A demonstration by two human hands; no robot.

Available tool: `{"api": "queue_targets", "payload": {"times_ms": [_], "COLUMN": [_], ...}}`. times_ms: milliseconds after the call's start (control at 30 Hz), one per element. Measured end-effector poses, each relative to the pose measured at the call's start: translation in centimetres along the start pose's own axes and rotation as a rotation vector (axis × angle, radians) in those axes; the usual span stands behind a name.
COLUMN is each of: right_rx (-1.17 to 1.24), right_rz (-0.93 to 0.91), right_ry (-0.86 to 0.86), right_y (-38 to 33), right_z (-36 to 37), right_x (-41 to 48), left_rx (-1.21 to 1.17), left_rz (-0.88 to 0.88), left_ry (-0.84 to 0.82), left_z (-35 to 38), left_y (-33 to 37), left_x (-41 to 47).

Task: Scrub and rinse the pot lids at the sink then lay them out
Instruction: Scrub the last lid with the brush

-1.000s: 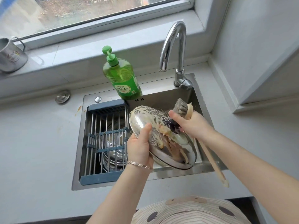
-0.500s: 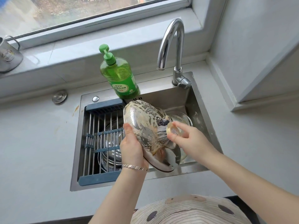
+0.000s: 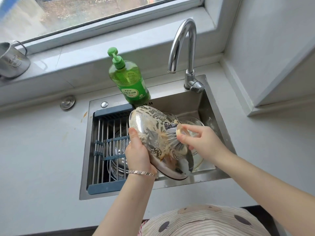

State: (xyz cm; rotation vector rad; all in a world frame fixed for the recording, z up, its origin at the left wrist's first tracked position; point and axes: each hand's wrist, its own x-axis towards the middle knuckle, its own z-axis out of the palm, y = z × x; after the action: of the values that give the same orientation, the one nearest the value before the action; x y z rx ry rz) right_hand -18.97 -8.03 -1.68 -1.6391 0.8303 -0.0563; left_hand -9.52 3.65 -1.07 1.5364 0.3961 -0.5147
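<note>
While my left hand (image 3: 138, 154) grips the steel pot lid (image 3: 153, 133) by its left edge, thumb pressed on the soapy top, the lid stands tilted above the sink (image 3: 213, 106). My right hand (image 3: 202, 143) is curled around the brush (image 3: 177, 135), fingers closed on its pale handle, bristles pushed against the lid's right side amid brownish foam. A bracelet (image 3: 142, 172) circles my left wrist. Behind the lid I see glass lids (image 3: 192, 121) lying in the basin. To the left, a blue-framed drying rack (image 3: 109, 150) spans the sink, with metal pots beneath its bars. At the sink's back rim stands a green soap bottle (image 3: 129, 79), with the faucet (image 3: 185, 48) to its right. A metal mug (image 3: 12, 62) sits on the windowsill, far left.
</note>
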Motion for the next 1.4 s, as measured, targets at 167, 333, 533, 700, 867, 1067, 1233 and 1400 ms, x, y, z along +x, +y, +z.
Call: {"api": "queue_targets", "payload": {"times_ms": [167,333,533,700,867,1067,1233,1400], "right_rx": [0.032,0.031,0.010,-0.119,-0.229,-0.213,-0.418,-0.427], "right_rz": [-0.026,-0.001,-0.134,-0.140,-0.224,-0.275,-0.395,-0.291], "right_ry": [-0.134,-0.092,-0.048,-0.035,-0.032,0.050,0.028,0.044], "right_y": [0.1,0.4,-1.6,-0.8,-3.2,-4.4,-0.6,0.5], "right_z": [1.3,0.3,2.1,2.0,2.3,2.5,3.3,2.2], "right_x": [-2.6,-1.9,-2.0,-2.8,-1.5,0.5,-4.2,-2.6], "left_rx": [0.022,0.010,0.068,0.048,0.208,0.222,-0.070,-0.186], "left_rz": [0.028,0.020,0.061,0.046,0.157,0.116,-0.147,-0.173], "left_ry": [0.051,0.092,0.075,0.091,0.048,0.046,0.164,0.282], "left_z": [-0.3,-0.5,0.8,0.7,1.0,0.7,-0.4,0.2], "left_y": [0.1,0.3,0.2,0.1,0.2,0.8,1.6,2.3], "left_x": [0.6,1.6,0.6,0.8,-0.4,0.3,2.4,2.0]}}
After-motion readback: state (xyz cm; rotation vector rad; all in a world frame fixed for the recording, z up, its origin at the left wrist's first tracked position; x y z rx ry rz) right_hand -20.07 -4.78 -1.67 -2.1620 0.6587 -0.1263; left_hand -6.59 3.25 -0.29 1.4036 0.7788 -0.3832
